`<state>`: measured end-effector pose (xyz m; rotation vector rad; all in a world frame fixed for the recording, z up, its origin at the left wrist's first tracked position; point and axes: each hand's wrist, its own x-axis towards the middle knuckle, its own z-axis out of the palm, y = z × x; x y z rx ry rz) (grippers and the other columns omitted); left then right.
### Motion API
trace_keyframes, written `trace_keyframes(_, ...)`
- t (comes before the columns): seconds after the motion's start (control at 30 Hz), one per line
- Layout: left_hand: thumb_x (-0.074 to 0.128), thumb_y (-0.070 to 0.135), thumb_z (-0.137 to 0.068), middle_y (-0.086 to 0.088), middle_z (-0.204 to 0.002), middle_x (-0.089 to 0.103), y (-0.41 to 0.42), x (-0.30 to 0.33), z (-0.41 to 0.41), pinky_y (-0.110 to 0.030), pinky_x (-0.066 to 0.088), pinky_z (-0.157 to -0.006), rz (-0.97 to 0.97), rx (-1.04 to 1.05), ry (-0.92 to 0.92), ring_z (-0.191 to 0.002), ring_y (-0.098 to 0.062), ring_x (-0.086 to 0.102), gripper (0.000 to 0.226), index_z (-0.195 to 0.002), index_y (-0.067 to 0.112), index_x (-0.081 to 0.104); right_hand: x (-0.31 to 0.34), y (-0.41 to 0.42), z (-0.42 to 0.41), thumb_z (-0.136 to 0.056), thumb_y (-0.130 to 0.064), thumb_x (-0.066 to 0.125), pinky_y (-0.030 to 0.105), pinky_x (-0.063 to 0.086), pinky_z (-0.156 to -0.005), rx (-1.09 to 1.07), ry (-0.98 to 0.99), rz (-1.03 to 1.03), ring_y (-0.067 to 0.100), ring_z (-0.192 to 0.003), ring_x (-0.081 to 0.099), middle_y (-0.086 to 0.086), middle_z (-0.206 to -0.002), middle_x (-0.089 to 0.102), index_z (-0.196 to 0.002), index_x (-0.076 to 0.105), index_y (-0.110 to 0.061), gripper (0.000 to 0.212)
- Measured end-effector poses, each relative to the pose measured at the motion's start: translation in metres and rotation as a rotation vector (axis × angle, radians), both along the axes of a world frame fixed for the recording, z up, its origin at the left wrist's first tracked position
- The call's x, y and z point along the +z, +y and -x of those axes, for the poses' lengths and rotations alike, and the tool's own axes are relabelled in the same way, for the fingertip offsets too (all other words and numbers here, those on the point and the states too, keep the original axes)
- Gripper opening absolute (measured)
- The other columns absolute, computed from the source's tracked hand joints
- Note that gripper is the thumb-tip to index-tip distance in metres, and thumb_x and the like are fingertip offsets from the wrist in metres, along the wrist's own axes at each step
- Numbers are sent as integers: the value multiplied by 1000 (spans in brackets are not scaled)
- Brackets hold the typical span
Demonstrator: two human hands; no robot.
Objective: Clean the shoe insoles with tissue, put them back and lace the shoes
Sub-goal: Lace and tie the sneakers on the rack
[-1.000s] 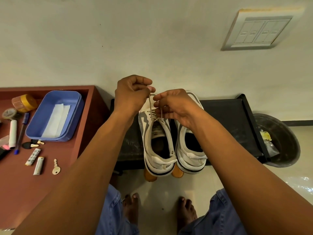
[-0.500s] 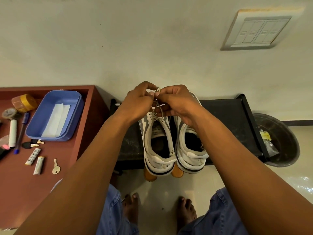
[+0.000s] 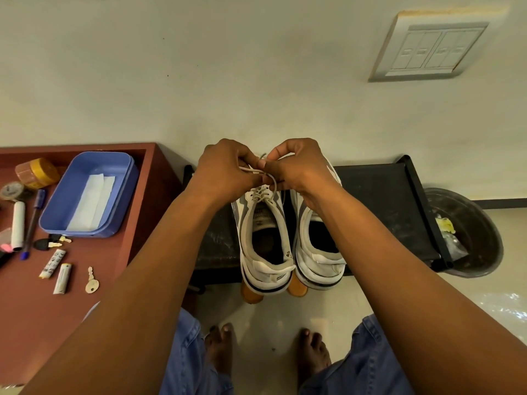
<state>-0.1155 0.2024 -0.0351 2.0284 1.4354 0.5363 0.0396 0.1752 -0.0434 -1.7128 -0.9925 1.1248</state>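
Head view: my left hand (image 3: 225, 172) and right hand (image 3: 296, 169) meet above the left shoe (image 3: 263, 238), each pinching its lace (image 3: 263, 178); both shoes sit on the dark surface (image 3: 385, 201).

Glossy floor tiles (image 3: 484, 295), matt blue plastic tray (image 3: 114, 220).

There is a single view, from a wide-angle camera worn on the person's head, looking forward and steeply down. It sits close above the black bench (image 3: 379, 195), which lies in the middle of the frame against the wall. Both forearms reach in from the bottom corners toward the bench. Below the bench show the floor, knees and bare feet; left of it a red-brown table (image 3: 28, 309); right of it a dark bin (image 3: 482, 252). Straight lines bow near the edges.
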Motion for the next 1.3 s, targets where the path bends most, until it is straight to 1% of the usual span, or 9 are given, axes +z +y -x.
trace_keyframes(0.17,85,28,-81,1,-84,77,1,1,2,-34,59,-80,-8,37,36,-82,-14,69,8,-87,23,83,4,-2,0,-88,-6,76,48,64,-75,64,25,25,27,-69,74,17,-77,76,-88,77,-3,3)
trace_keyframes(0.33,86,31,-79,1,-81,76,0,2,2,-31,57,-74,14,52,76,-77,-11,67,12,-85,22,83,8,-2,-2,-90,5,66,43,64,-76,95,78,85,33,-80,76,21,-87,77,-94,77,1,12)
trace_keyframes(0.47,87,33,-78,-1,-78,75,0,1,2,-31,56,-70,58,21,128,-74,-14,68,15,-86,22,83,7,-2,-5,-78,17,68,46,64,-80,160,64,103,34,-82,77,21,-90,76,-96,77,1,25)
trace_keyframes(0.63,85,35,-79,0,-76,75,0,2,3,-30,55,-68,61,28,141,-73,-14,67,15,-83,21,83,4,-1,-6,-78,10,75,39,64,-78,228,-112,83,31,-87,76,14,-87,77,-96,80,-6,25)
trace_keyframes(0.73,88,35,-76,1,-75,75,1,2,3,-24,50,-60,96,14,165,-68,-12,68,16,-82,22,81,2,-1,-5,-80,5,78,43,64,-79,241,-186,76,30,-85,76,11,-84,78,-90,81,-10,18)
trace_keyframes(0.93,85,29,-79,-4,-81,75,-1,-1,-1,-37,61,-75,68,30,215,-75,-18,69,17,-90,16,82,-2,1,-6,-84,-11,80,46,62,-84,241,-269,57,24,-87,74,5,-83,78,-88,82,-16,7)
trace_keyframes(1.07,83,27,-80,-3,-82,75,-1,-1,3,-35,60,-72,73,72,231,-74,-17,68,15,-91,17,82,0,-1,-5,-83,-5,79,46,62,-84,246,-198,81,24,-90,74,8,-86,78,-85,81,-14,9)
trace_keyframes(1.2,85,28,-80,-5,-85,76,1,-1,5,-39,62,-76,113,96,244,-76,-19,69,20,-96,16,82,3,-3,-5,-82,0,76,47,61,-80,238,-91,69,25,-86,75,11,-93,76,-97,75,-13,20)
trace_keyframes(1.3,85,29,-81,-4,-85,76,2,-2,5,-35,60,-74,122,97,254,-76,-18,68,20,-96,16,82,5,-4,-7,-84,4,69,44,59,-82,280,-8,83,20,-81,73,13,-93,77,-101,74,-10,23)
